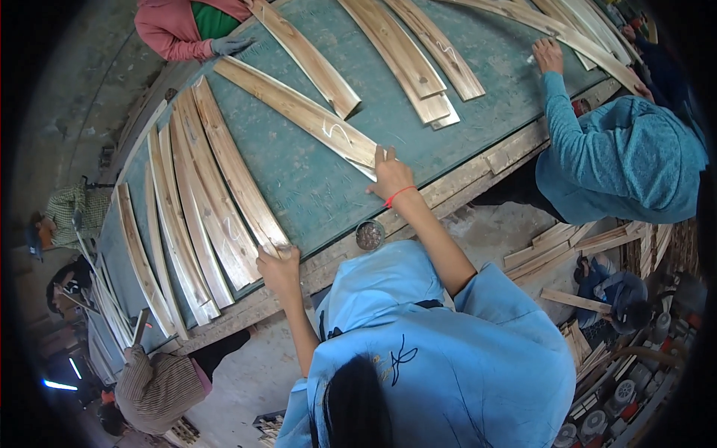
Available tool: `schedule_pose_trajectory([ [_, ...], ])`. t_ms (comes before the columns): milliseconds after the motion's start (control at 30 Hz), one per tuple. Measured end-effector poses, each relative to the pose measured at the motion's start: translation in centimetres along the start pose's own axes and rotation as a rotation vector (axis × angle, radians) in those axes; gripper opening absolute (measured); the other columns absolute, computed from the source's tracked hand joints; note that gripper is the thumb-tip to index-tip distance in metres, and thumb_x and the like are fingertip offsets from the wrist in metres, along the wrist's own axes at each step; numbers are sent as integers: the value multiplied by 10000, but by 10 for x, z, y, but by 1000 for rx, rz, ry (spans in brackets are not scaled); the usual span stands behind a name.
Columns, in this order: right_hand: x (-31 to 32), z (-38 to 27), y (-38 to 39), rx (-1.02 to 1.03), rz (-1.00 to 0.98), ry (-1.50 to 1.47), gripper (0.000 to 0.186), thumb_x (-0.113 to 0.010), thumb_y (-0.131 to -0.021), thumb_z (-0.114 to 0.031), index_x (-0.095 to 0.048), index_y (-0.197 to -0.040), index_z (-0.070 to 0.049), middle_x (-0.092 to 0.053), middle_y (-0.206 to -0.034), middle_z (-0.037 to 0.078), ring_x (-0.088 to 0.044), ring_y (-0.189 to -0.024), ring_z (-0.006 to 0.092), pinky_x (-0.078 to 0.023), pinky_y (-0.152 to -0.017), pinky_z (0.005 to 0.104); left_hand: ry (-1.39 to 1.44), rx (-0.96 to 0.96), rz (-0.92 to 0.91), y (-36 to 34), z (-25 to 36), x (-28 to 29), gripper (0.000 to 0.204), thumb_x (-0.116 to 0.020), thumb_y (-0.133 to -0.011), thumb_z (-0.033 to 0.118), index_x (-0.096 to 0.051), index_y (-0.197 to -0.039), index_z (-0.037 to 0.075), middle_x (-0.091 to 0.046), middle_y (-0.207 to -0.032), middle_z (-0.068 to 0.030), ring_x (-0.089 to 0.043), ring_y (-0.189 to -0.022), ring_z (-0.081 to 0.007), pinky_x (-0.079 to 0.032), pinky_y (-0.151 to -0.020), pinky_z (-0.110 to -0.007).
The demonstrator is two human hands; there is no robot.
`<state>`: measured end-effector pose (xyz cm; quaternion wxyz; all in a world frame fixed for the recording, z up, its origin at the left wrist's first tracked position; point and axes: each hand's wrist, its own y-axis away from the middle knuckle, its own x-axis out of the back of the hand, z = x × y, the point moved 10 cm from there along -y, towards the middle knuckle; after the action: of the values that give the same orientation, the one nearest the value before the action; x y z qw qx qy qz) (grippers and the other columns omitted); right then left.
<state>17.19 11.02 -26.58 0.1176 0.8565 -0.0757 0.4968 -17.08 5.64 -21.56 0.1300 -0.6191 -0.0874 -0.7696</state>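
My right hand [392,176], with a red string at the wrist, is closed on the near end of a long wooden plank [299,108]. This plank lies slantwise over the green tabletop [317,198] and bears a white chalk mark. On the left, my left hand [280,269] grips the near end of another plank [228,153], its fingers curled over the end. Beside that one, several more planks [213,198] lie side by side, some overlapping, one with a chalk mark. Parts of my fingers are hidden behind the wood.
A small round tin [370,235] sits at the table's wooden edge [455,179]. More planks [399,52] lie across the far side. Co-workers stand around: a teal sleeve [560,112] at right, a gloved hand [230,45] at far left, a striped shirt [160,392] at near left.
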Motion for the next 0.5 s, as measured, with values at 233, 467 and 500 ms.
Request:
schedule_pose_trajectory([
  [233,6,-32,18,122,-27,10,759,-715,-628,-126,-375,-1280,61,-530,-1003,276,-643,-779,379,-555,-648,398,-14,0,45,-4,-4,-6,789,-716,-684,368,-409,-1251,-85,-514,-1079,-275,-497,-1019,-429,-425,-871,-475],
  [467,34,-84,58,193,-117,-49,749,-719,-653,-176,-385,-1277,69,-525,-970,306,-646,-722,384,-553,-619,409,51,-247,167,3,37,19,703,-693,-776,265,-356,-1294,-70,-444,-1201,-254,-471,-1030,-361,-419,-872,-454],
  [500,33,-91,64,200,-155,-55,760,-723,-661,-199,-380,-1280,76,-526,-962,316,-647,-701,384,-553,-616,408,52,-242,169,1,44,22,703,-693,-776,265,-356,-1294,-70,-444,-1201,-254,-471,-1030,-361,-419,-872,-454],
])
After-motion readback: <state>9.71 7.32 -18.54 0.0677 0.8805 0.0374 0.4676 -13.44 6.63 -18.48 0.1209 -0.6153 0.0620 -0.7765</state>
